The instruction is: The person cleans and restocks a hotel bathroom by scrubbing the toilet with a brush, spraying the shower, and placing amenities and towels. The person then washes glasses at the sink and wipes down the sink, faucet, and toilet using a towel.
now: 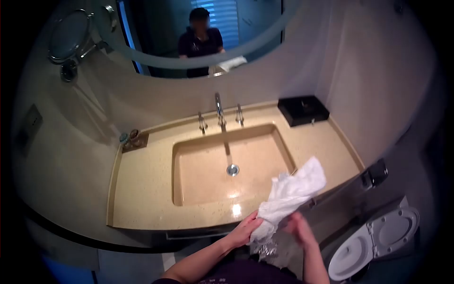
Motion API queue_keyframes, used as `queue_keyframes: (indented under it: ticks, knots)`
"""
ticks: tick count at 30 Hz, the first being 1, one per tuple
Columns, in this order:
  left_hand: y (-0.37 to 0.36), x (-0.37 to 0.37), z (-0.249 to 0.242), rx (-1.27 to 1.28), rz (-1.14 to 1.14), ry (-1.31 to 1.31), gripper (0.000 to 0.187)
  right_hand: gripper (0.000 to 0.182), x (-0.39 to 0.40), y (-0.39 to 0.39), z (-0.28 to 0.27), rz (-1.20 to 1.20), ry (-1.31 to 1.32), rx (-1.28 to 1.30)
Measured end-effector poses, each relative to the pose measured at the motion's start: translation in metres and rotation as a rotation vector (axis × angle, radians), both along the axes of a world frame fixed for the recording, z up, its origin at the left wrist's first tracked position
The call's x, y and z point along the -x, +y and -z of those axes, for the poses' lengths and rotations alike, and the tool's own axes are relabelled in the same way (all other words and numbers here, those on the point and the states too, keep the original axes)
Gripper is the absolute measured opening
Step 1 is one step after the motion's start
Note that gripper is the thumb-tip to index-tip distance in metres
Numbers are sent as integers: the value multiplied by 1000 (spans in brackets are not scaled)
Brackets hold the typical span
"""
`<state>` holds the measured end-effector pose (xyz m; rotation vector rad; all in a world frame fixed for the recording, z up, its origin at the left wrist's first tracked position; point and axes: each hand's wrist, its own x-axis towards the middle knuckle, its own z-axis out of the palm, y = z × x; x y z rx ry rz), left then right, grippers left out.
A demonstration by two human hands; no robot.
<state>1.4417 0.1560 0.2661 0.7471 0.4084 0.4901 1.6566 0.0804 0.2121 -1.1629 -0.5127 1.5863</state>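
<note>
You hold a crumpled white cloth (291, 194) in front of you, above the near edge of the desk (142, 189), at its right front corner. Its long axis runs on a diagonal: the lower end sits bunched between your hands near your body, and the upper, broader end points up and to the right, fanning out over the desk's surface just right of the sink basin (208, 175). Your left hand (245, 229) is closed around the lower, gathered part of the cloth, fingers wrapped on its left side. Your right hand (299, 227) sits against the same bunched end from the right; it is blurred, so you cannot tell whether it grips the cloth or only touches it. The rectangular basin is sunk into the beige desk and holds nothing but its round metal drain (232, 169), with a wet gleam near the front wall. A tall faucet (219, 110) with two side handles stands behind the basin. At the back right corner of the desk sits a black box (302, 110); at the back left, a small tray (135, 140) carries two small containers. A white toilet (373, 241) with its lid raised stands to your lower right.
</note>
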Motion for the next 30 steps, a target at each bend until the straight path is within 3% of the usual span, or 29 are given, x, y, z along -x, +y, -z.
queue_keyframes:
  ticks: [1, 2, 3, 5, 7, 9, 11, 14, 15, 17, 18, 19, 21, 23, 25, 26, 28, 29, 30]
  knots:
    - [6, -7, 0, -132, 61, 93, 59, 46, 27, -8, -42, -42, 6, 24]
    - [8, -12, 5, -257, 118, 192, 62, 59, 23, -26, 17, -171, -64, -202]
    - [9, -17, 7, -373, 175, 296, 65, 63, 34, -27, -15, -176, -140, -206]
    - [10, -25, -10, -667, 241, 356, 77, 76, 32, -17, -17, -84, -319, -250]
    - [20, -29, -38, -869, 246, 442, 83, 83, 23, -13, -46, 150, -231, -380]
    - [26, -29, -96, -867, 165, 320, 85, 93, 5, -7, -71, 229, -75, -506]
    - [34, -29, -133, -885, 61, 140, 84, 92, -1, 1, -105, 107, -188, -466]
    - [68, -47, -112, -1231, -126, 274, 87, 91, -6, 13, -100, -189, -549, -496]
    - [81, -44, -111, -1142, -127, 299, 87, 85, -9, 18, -111, -94, -611, -459]
    - [114, -32, -120, -974, -114, 338, 86, 76, 0, 36, -169, 221, -345, -453]
    - [134, -26, -133, -940, -47, 441, 73, 72, -4, 50, -182, 247, -316, -494]
    - [157, -22, -146, -895, 35, 538, 62, 68, -8, 63, -192, 282, -392, -554]
    - [204, -23, -143, -868, -147, 639, 53, 63, -19, 93, -209, 350, -655, -695]
    - [233, -12, -177, -848, -217, 604, 54, 61, -31, 116, -242, 215, -844, -635]
    - [232, 2, -220, -903, -308, 592, 58, 58, -34, 135, -260, 113, -871, -709]
    - [243, 9, -227, -1029, -154, 532, 61, 53, -30, 141, -263, 80, -872, -711]
    - [265, 24, -230, -1383, 137, 464, 67, 45, -35, 151, -273, -36, -1430, -620]
    - [267, 30, -234, -1655, 215, 632, 52, 42, -39, 157, -277, -105, -1706, -558]
    - [271, 31, -239, -1646, 284, 815, 43, 29, -48, 163, -275, -114, -1757, -363]
